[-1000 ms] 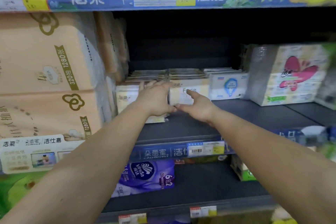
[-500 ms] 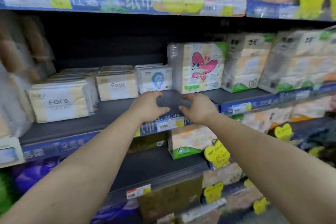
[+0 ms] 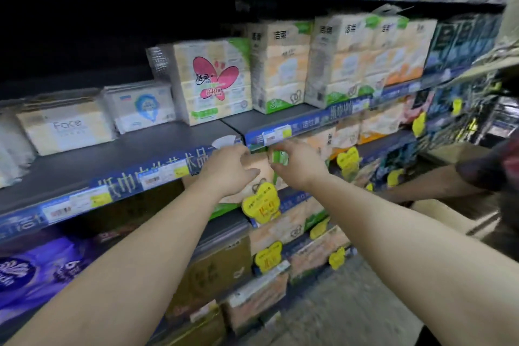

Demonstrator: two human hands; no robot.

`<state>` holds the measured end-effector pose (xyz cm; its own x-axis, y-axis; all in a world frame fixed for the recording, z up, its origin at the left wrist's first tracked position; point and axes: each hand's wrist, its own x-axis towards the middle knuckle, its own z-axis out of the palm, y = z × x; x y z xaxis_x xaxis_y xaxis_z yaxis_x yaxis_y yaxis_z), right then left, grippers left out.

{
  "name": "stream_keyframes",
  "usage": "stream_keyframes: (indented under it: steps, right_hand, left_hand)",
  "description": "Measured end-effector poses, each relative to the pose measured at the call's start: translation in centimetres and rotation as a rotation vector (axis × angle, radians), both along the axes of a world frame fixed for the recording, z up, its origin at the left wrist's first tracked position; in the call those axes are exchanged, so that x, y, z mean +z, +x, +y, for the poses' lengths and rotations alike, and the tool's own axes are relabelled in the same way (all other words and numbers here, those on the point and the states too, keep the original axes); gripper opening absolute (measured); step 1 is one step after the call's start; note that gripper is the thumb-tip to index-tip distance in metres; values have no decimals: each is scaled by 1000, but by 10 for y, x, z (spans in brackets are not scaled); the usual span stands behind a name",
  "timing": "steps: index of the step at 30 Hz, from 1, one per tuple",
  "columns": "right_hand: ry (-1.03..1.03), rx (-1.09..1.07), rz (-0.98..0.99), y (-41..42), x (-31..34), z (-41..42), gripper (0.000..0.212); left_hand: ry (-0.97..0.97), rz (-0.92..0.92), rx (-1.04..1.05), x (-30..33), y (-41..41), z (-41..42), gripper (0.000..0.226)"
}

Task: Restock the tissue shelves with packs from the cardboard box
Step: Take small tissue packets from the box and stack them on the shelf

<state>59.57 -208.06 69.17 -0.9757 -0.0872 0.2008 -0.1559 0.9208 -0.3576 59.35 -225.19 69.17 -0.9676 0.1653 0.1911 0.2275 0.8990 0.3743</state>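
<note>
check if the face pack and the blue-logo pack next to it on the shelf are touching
Apart. The head view shows a narrow dark gap between the Face pack and the blue-logo pack; both sit on the grey shelf.

On the middle shelf (image 3: 118, 160), the Face pack (image 3: 66, 129) sits at left of frame, a smaller pack (image 3: 140, 105) to its right, then the butterfly pack (image 3: 213, 80), then taller packs (image 3: 280, 64) toward the right. Both hands reach to frame centre, just below that shelf's edge: left hand (image 3: 227, 170) beside right hand (image 3: 297, 166), in front of a pack (image 3: 261, 174) on the shelf beneath. A price tag (image 3: 261, 203) hangs below them. Another person's arm (image 3: 429, 182) lies at right.
</note>
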Motion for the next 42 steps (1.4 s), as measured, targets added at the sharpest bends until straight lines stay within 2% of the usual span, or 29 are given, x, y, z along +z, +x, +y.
stream_keyframes:
  steps: [6,10,12,16,23,28,35,42]
  right_hand:
    - [57,-114,-24,35,-11,24,49]
    - [54,-180,-56,71,-19,17,48]
    - [61,-205,-54,97,-25,6,48]
    - [100,-274,-73,153,-36,-15,50]
    - [53,-368,-149,229,-64,-26,51]
    - [-21,-410,-193,260,-77,5,52]
    - [38,-424,-214,293,-81,92,47]
    - [28,-392,-232,265,-94,139,50]
  left_hand:
    - [-20,-7,-89,-12,17,20,60]
    - [-27,26,-188,-16,48,11,53]
    - [-36,24,-198,-21,66,0,57]
    - [-18,-27,-273,-38,104,-15,61]
    - [-56,-136,-340,-70,164,-19,60]
    - [-61,-164,-367,-76,184,15,64]
    - [-12,-155,-352,-84,214,105,57]
    - [-28,-221,-303,-109,199,145,56]
